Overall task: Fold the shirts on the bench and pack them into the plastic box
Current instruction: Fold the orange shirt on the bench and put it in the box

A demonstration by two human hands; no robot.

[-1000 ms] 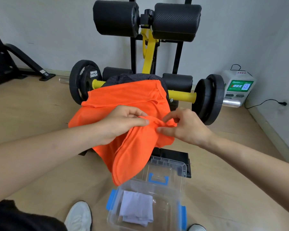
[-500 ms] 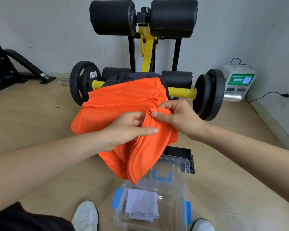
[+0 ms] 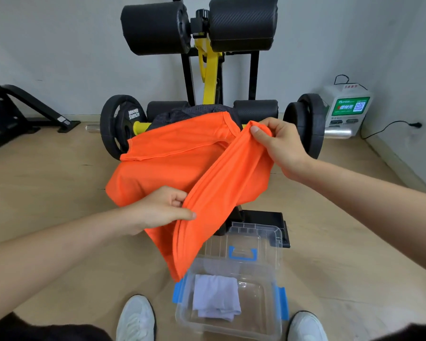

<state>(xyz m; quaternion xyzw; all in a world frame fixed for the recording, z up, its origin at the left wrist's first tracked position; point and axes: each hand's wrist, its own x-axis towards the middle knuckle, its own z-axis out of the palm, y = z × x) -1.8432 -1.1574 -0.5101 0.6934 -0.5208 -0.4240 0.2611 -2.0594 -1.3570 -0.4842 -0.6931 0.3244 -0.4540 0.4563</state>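
Note:
An orange shirt (image 3: 172, 158) lies spread over the black bench, which it mostly hides. My left hand (image 3: 158, 210) pinches the shirt's folded edge near its lower end. Up at the right, my right hand (image 3: 278, 143) pinches the same edge, and the fold stretches diagonally between the two hands. A dark mesh garment (image 3: 182, 113) peeks out from under the orange shirt at the far end. On the floor below stands the clear plastic box (image 3: 261, 323) with blue latches; a folded pale lilac shirt (image 3: 215, 297) lies inside it.
The box's clear lid (image 3: 246, 239) with a blue handle leans behind the box. Black weight plates (image 3: 118, 129) on a yellow bar flank the bench. A white charging device (image 3: 347, 107) sits by the right wall. My white shoes (image 3: 135, 318) stand beside the box.
My right hand has carried the shirt's edge up and to the right while my left hand slid down it. The fold is now stretched out between them.

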